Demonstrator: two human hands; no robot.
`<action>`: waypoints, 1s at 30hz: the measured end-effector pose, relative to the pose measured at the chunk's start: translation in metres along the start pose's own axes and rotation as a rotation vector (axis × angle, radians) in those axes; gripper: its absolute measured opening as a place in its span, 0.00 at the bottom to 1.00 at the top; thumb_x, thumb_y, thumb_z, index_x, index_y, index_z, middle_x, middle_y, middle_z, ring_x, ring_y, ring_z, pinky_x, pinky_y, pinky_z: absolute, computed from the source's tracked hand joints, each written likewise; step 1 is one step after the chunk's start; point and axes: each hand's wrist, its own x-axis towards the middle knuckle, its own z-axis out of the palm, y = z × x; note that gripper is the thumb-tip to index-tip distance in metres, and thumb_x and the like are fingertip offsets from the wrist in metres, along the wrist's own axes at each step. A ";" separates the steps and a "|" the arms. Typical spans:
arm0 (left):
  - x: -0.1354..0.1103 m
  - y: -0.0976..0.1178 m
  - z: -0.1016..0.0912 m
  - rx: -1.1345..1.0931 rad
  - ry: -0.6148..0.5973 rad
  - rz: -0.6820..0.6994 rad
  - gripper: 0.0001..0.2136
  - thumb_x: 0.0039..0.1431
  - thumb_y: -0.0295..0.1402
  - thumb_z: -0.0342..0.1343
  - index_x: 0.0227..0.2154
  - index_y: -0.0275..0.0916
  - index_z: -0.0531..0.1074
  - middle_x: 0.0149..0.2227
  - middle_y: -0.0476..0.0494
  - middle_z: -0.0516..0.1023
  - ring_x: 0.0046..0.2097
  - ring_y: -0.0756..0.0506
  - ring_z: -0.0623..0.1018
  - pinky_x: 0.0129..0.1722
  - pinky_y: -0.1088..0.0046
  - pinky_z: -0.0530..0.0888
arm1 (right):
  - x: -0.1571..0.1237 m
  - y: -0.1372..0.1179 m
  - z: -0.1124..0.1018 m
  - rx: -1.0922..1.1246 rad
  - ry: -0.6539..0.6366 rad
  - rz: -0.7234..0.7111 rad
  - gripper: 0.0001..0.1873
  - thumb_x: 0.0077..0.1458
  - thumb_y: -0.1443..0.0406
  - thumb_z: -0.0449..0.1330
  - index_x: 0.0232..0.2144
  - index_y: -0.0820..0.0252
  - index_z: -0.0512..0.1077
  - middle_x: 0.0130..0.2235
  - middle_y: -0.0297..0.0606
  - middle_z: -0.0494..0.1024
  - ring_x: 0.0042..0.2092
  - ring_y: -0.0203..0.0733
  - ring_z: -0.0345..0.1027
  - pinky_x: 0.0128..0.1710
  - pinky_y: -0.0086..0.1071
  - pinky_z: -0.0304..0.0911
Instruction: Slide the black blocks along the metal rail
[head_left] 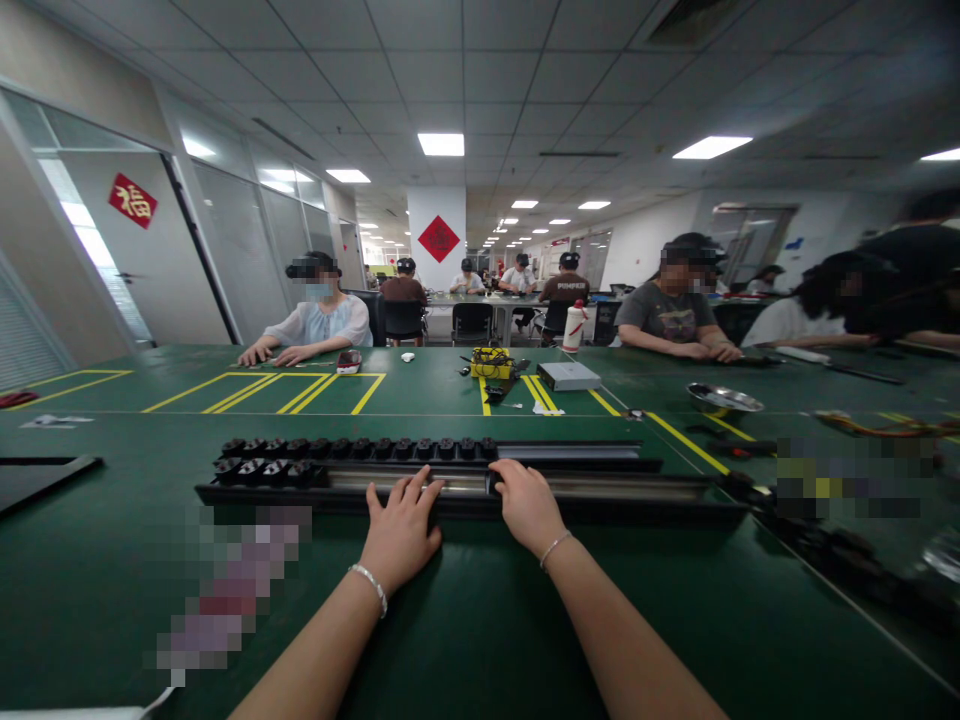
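Note:
Two long black rails lie side by side in front of me. The near rail (630, 487) has a bright metal-looking inner strip, with several black socket modules (262, 468) at its left end. A long row of similar modules fills much of the far rail (570, 452). My left hand (401, 530) rests on the near rail with its fingers spread, holding nothing. Farther right, my right hand (527, 507) has its fingers closed on a small black module (493, 482) within the near rail; my fingers partly cover it.
A yellow box with cables (491, 362), a grey box (568, 376) and a metal bowl (724, 398) stand beyond the rails on the green table (480, 620). A black tray-like piece (45, 480) lies left. Dark parts (840, 555) sit right. Co-workers sit across the table.

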 end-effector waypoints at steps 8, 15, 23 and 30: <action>0.000 -0.001 0.000 -0.004 0.013 0.008 0.27 0.49 0.35 0.47 0.55 0.51 0.56 0.62 0.48 0.54 0.59 0.37 0.57 0.54 0.35 0.44 | 0.000 0.001 0.000 0.014 0.003 -0.016 0.18 0.52 0.73 0.49 0.45 0.58 0.67 0.50 0.39 0.70 0.51 0.40 0.61 0.53 0.38 0.48; -0.001 -0.001 0.001 0.001 0.019 0.009 0.26 0.49 0.35 0.47 0.55 0.51 0.56 0.62 0.48 0.54 0.59 0.37 0.57 0.54 0.35 0.44 | 0.000 0.001 -0.001 0.018 -0.008 0.000 0.18 0.52 0.73 0.48 0.45 0.57 0.67 0.50 0.39 0.70 0.52 0.41 0.61 0.54 0.41 0.46; 0.000 0.000 -0.001 0.011 -0.007 0.004 0.27 0.50 0.36 0.48 0.55 0.51 0.56 0.62 0.47 0.54 0.59 0.36 0.57 0.54 0.36 0.44 | 0.001 0.002 -0.001 0.037 -0.020 0.018 0.18 0.52 0.73 0.48 0.45 0.57 0.67 0.51 0.39 0.69 0.52 0.41 0.61 0.55 0.43 0.44; 0.000 0.000 0.000 0.003 0.002 0.003 0.27 0.50 0.35 0.47 0.55 0.51 0.55 0.62 0.47 0.54 0.59 0.36 0.57 0.54 0.35 0.44 | 0.001 0.004 -0.001 0.046 -0.020 0.016 0.19 0.52 0.73 0.48 0.45 0.57 0.66 0.51 0.39 0.69 0.52 0.41 0.60 0.55 0.43 0.44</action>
